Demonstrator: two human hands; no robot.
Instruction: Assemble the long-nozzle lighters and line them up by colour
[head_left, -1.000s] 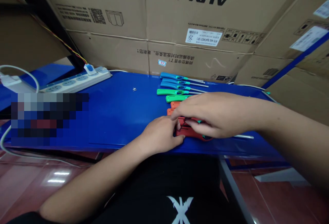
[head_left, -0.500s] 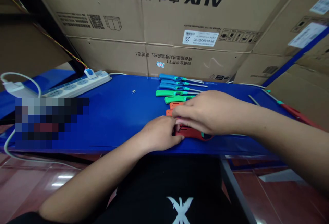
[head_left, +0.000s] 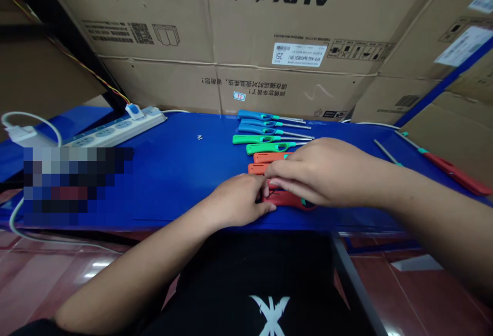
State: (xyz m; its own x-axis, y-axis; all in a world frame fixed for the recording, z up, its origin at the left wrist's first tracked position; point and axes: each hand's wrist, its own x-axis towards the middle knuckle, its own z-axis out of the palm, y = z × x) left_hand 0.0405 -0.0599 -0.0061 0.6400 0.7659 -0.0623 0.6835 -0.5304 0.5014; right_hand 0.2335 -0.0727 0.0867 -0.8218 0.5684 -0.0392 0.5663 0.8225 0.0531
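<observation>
A row of long-nosed gas lighters lies on the blue table. Nearest me is a red lighter [head_left: 287,199]; the handle end of it sits between the thumb and fingers of my left hand [head_left: 239,201]. My right hand [head_left: 327,174] is closed, its fingertips pressed together just above that handle, beside my left fingers. Whatever those right fingertips pinch is too small to make out. Under my right hand, another red lighter is mostly hidden. Beyond it come orange lighters [head_left: 265,157], green lighters [head_left: 252,140] and blue lighters [head_left: 254,115], their metal tubes pointing right.
A red lighter [head_left: 452,169] lies apart at the right, near a bare metal tube [head_left: 385,150]. Small metal bits [head_left: 199,137] lie left of the row. A white power strip [head_left: 115,130] with cables is at the left. A large cardboard box [head_left: 246,28] stands behind the table.
My right hand has shifted very slightly right, its fingertips still at the nearest red lighter. My left hand stays in place. The view has tilted a little.
</observation>
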